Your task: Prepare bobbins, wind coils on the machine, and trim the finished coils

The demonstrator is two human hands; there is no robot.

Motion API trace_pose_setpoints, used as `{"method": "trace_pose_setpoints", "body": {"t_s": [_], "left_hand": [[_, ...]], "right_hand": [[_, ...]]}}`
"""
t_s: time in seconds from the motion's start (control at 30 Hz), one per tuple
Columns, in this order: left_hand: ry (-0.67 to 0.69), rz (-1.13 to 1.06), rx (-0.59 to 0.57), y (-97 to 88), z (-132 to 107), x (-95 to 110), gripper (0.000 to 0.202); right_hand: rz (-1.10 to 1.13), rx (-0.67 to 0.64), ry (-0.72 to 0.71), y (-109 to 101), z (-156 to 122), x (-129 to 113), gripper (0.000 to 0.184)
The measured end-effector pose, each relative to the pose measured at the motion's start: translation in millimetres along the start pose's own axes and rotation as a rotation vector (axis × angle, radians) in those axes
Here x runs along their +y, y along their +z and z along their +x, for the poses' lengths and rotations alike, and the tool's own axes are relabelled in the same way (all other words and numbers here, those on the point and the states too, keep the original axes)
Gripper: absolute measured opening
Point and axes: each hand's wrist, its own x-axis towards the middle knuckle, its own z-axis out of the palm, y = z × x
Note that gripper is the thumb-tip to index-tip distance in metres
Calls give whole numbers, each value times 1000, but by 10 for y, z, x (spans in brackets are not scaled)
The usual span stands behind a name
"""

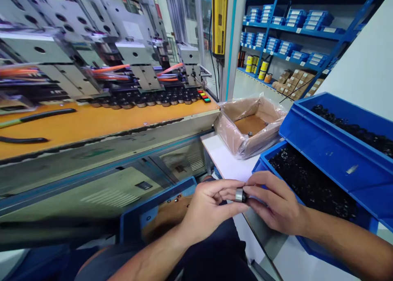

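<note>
Between my two hands is a small metal ring with a black insert (240,195). The fingers of my left hand (211,201) are closed round its silver side. My right hand (273,201) pinches at its black end, with the fingertips meeting those of the left; whether a separate part lies in the right fingertips is hidden. Close by on the right, a blue bin (264,160) holds many small black parts (310,182). A second blue bin (334,166), also with black parts, rests tilted on top of it.
A plastic-lined cardboard box (239,143) stands on the white table (215,148). Machinery (138,55) lines the orange bench (129,121), with a row of black-and-metal parts (141,100) and pliers handles (46,114). Below my left arm is a blue tray (123,227). Shelves (303,31) stand behind.
</note>
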Motion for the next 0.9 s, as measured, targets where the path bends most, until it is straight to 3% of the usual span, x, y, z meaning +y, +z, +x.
{"method": "trace_pose_setpoints", "body": {"t_s": [0.17,0.43,0.53,0.9], "left_hand": [[16,-79,-27,10,5,19,39],[-39,-201,-120,-10,7,19,37],[-36,-168,-100,-20,-1,13,35],[28,-76,-56,-6,-17,32,40]], "right_hand": [[-20,9,-41,8,33,11,24],[-46,-7,-75,15,24,13,27],[-90,-24,-74,18,0,18,31],[-84,-5,-90,-20,45,-9,21]]}}
